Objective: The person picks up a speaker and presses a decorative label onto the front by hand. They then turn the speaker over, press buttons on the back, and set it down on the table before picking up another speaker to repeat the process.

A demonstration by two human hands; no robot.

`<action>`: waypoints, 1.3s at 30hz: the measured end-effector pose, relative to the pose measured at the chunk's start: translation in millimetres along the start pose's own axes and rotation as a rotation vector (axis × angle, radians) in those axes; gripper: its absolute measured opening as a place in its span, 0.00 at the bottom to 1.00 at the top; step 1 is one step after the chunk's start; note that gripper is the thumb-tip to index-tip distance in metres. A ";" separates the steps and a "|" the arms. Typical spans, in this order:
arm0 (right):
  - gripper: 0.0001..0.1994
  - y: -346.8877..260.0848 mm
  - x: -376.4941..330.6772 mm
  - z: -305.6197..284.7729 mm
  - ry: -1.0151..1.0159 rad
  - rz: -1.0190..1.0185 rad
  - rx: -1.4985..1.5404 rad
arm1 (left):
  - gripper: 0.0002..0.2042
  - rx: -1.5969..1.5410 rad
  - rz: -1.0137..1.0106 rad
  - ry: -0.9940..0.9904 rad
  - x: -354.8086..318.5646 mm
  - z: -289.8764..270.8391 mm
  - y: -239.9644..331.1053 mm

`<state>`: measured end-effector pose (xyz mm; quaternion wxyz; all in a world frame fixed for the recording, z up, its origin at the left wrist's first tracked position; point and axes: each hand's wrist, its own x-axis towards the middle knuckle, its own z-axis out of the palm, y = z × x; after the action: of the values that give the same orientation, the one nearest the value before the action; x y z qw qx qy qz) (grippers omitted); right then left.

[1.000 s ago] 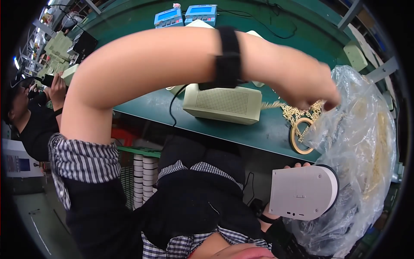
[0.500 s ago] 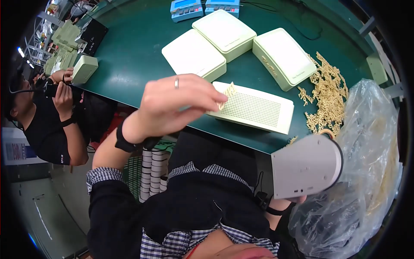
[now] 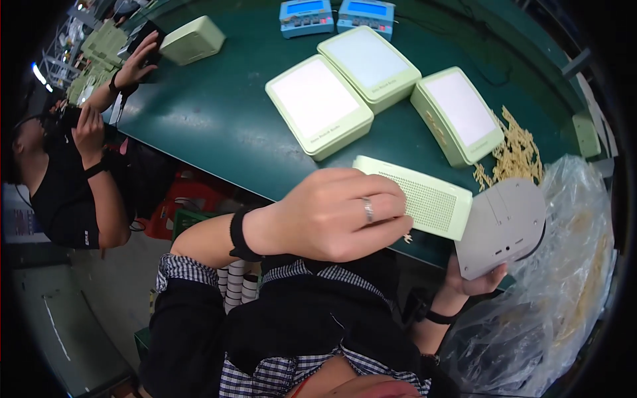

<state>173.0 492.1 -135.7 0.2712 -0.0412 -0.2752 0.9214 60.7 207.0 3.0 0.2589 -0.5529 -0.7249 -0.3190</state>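
Observation:
My left hand is closed in a pinch in front of a pale green box with a perforated face. A tan tip of a script-lettering badge shows below its fingertips; the rest is hidden by the hand. The box lies at the table's near edge, its left part partly covered by my fingers. In my right hand is a grey, rounded-end housing with screws and small sockets, held from below beside the box's right end.
Three pale green boxes with white panels stand beyond, on the green table. Tan lettering pieces lie heaped at the right, near a clear plastic bag. Two blue meters stand at the back. A co-worker sits at the left.
My left hand has moved right and nearer with the lettering badge. The grey housing has tilted and come up to the box. The co-worker's hand has let go of another green box.

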 end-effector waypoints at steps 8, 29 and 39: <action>0.36 -86.3 45.1 23.1 -0.558 0.072 0.024 | 0.11 -0.101 -0.086 -0.119 9.8 -11.9 -11.9; 0.34 -18.4 601.0 -44.3 0.127 0.073 -0.922 | 0.10 -0.421 -0.107 -0.060 -9.3 -14.4 -40.5; 0.35 -18.4 455.7 146.5 -0.608 -0.200 -1.724 | 0.10 -0.442 -0.213 0.070 -15.3 -7.7 -34.5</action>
<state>-238.3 672.1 31.2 0.1410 0.0387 -0.9287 0.3407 31.4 185.2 -9.1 0.1213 -0.5052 -0.6823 -0.5143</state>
